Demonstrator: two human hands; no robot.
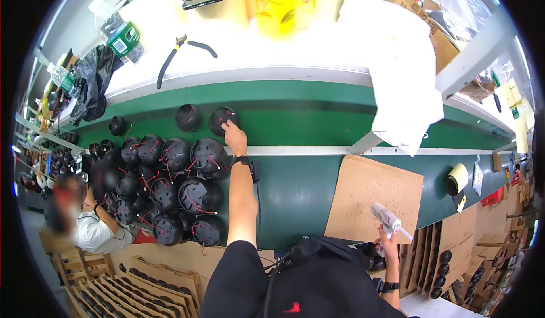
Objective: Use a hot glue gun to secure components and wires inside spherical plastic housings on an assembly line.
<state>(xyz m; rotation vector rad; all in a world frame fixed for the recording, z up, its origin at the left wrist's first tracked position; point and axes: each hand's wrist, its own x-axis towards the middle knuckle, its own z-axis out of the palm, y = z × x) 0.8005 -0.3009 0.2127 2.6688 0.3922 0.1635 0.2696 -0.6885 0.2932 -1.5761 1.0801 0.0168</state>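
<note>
Black shell [218, 121] partly hidden by left fingers [229, 127], grip unclear; right fingers [384, 236] clasp tube [387, 217]

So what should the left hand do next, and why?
Perhaps the left hand could draw the black round part nearer: it seems to be touching that part, while the right hand is busy holding a whitish tube.

- A green desk [284, 196] stretches across the workspace, a brown cardboard sheet [372, 184] lying flat on it.
- Black rounded shells [209, 158], trailing red wires, crowd the desk well left of the cardboard sheet.
- A pale yellow roll [458, 176] sits right of the cardboard sheet, with a clear packet [477, 175] farther right.
- Behind the cardboard sheet runs a green strip [306, 114], bearing three smooth shells [188, 118] to the sheet's left.
</note>
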